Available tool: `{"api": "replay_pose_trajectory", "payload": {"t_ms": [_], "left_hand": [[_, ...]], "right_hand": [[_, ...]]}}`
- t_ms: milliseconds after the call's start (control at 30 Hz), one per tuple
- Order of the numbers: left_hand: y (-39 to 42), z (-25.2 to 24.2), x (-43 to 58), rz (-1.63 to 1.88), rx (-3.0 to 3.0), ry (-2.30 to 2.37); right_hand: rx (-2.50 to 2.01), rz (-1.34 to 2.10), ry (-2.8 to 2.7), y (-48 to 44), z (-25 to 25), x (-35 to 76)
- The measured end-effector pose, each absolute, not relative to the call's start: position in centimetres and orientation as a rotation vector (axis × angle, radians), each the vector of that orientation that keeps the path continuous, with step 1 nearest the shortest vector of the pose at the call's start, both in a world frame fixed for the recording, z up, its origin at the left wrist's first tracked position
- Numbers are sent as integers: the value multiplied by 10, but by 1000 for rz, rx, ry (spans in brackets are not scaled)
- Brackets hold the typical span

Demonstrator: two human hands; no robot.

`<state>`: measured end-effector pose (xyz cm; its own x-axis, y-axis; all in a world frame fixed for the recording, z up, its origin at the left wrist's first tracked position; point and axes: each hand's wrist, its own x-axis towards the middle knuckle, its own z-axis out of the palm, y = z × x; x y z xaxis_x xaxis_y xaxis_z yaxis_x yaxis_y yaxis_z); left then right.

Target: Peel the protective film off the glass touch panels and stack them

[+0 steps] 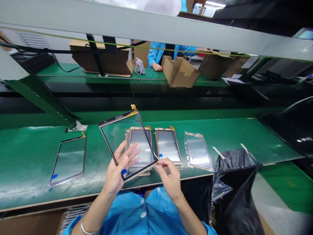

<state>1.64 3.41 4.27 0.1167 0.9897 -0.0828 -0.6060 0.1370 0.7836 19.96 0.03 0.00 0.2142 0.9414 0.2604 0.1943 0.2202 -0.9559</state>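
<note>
A clear touch screen panel [119, 130] with a black frame and an orange flex cable is held up, tilted, above the bench. My left hand [122, 163] supports it from beneath and along its left edge, fingers showing through the glass. At its lower right corner, my right hand [170, 176] pinches the edge, where a thin pale strip shows. Behind it stand two stacks of panels, one partly covered [140, 143] and one to its right [167, 145]. A single panel [68, 158] with a blue tab lies at the left. Another panel [197, 150] lies in clear film.
A black plastic bag [237, 163] is taped to the bench edge at the right. The green bench [26, 156] runs across, with a green post [46, 94] at left. Beyond are an open cardboard box [181, 73] and a co-worker in a blue sleeve [156, 52].
</note>
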Motion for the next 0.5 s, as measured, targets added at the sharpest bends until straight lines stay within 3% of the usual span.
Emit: {"api": "replay_pose_trajectory", "payload": {"t_ms": [367,500], "left_hand": [[24,46,29,1444,732,788],[49,46,22,1727,736,896]], "right_hand": [[-1182,670,-1455,0,8,196],[-1059,964,-1508,-40,22,234]]}}
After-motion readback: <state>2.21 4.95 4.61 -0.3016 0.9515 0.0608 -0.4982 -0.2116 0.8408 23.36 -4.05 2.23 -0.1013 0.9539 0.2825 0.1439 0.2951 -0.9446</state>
